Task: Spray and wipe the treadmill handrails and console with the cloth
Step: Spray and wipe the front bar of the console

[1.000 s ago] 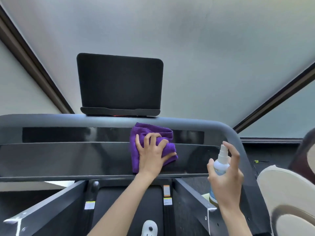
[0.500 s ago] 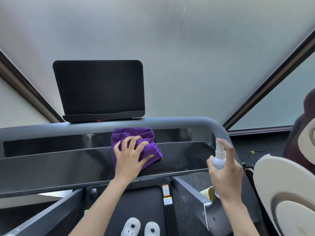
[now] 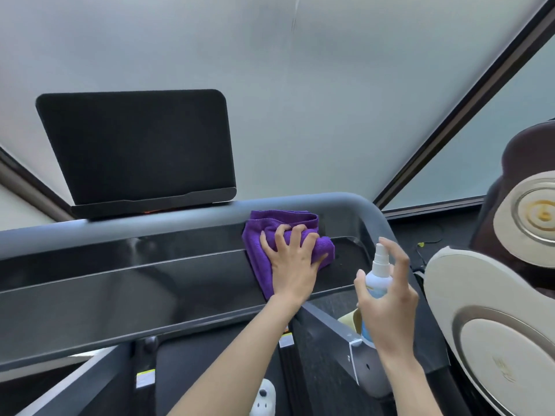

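My left hand point(image 3: 292, 262) presses a folded purple cloth point(image 3: 270, 232) onto the right part of the treadmill's glossy black console point(image 3: 120, 283), fingers spread and slightly curled over the cloth. My right hand point(image 3: 387, 298) grips a small white spray bottle point(image 3: 379, 274) upright, to the right of the cloth, with the forefinger raised by the nozzle. The grey handrail point(image 3: 354, 205) curves round the console's top and down the right side. A black screen point(image 3: 138, 145) stands above the rail at the left.
A beige and brown massage chair point(image 3: 495, 310) stands close on the right. Grey side rails point(image 3: 336, 331) run toward me over the dark belt point(image 3: 192, 370). White slippers point(image 3: 264, 399) show below. A frosted window fills the back.
My left hand has slid the cloth rightward along the console toward its right end. My right hand with the bottle has stayed by the right rail.
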